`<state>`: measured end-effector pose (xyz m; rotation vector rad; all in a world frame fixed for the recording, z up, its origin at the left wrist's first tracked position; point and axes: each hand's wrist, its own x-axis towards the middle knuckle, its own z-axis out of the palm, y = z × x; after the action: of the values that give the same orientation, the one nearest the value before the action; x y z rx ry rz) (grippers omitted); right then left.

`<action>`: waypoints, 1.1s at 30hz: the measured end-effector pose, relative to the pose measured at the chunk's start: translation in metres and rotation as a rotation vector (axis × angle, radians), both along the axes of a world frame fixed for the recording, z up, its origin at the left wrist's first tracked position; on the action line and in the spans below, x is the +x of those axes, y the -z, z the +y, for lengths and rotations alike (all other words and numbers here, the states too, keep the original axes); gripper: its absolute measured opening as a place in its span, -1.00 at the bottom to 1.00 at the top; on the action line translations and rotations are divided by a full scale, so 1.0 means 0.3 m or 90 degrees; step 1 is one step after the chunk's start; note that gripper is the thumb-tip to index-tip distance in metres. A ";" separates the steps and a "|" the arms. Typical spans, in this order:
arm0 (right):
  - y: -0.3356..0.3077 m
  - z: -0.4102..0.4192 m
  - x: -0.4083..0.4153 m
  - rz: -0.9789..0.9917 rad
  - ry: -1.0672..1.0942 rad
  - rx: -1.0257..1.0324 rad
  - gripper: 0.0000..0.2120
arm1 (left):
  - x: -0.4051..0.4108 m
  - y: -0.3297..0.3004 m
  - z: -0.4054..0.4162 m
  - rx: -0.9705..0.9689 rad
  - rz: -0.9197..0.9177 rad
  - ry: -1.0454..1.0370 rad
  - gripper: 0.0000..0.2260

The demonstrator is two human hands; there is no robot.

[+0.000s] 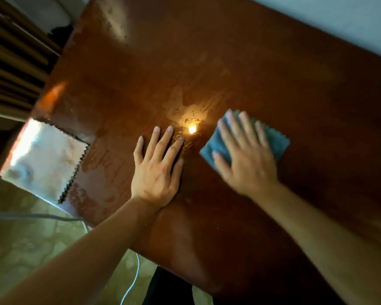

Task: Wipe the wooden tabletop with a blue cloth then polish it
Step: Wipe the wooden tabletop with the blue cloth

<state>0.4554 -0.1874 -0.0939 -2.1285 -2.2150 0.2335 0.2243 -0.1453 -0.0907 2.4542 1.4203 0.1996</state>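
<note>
The right hand (246,159) lay flat on the blue cloth (277,142), fingers spread wide, pressing it down on the brown wooden tabletop (273,73). The hand looked blurry. The left hand (156,168) lay flat on the bare wood just beside it, fingers straight and a bit apart, holding nothing. A bright spot of light (192,129) shone between the two hands. A pale cloth (51,159) with zigzag edges lay at the left corner. A white cable (132,280) ran over the floor (20,238).
</note>
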 end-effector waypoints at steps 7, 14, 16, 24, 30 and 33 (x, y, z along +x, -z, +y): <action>-0.019 0.213 0.076 -0.054 0.117 -0.033 -0.31 | 0.000 -0.017 0.002 -0.009 -0.016 0.007 -0.57; -0.010 -0.362 -0.395 0.012 0.032 -0.044 -0.35 | 0.005 -0.019 0.004 -0.035 0.001 0.013 -0.54; -0.011 -0.414 -0.476 0.009 0.035 -0.064 -0.36 | -0.008 -0.021 0.014 -0.061 -0.019 0.024 -0.54; -0.045 0.209 -0.253 -0.012 0.196 -0.037 -0.37 | -0.240 -0.075 0.152 -0.097 -0.058 0.126 -0.54; -0.057 0.379 -0.378 -0.051 0.225 -0.058 -0.34 | -0.532 -0.089 0.344 -0.029 0.019 0.066 -0.37; -0.038 0.165 -0.614 -0.026 0.130 -0.054 -0.37 | -0.642 -0.060 0.376 -0.032 0.111 0.079 -0.28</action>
<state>0.2711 -0.1380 -0.0823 -2.4034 -2.0217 0.2798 0.0316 -0.0325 -0.0728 2.5595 1.3156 -0.0776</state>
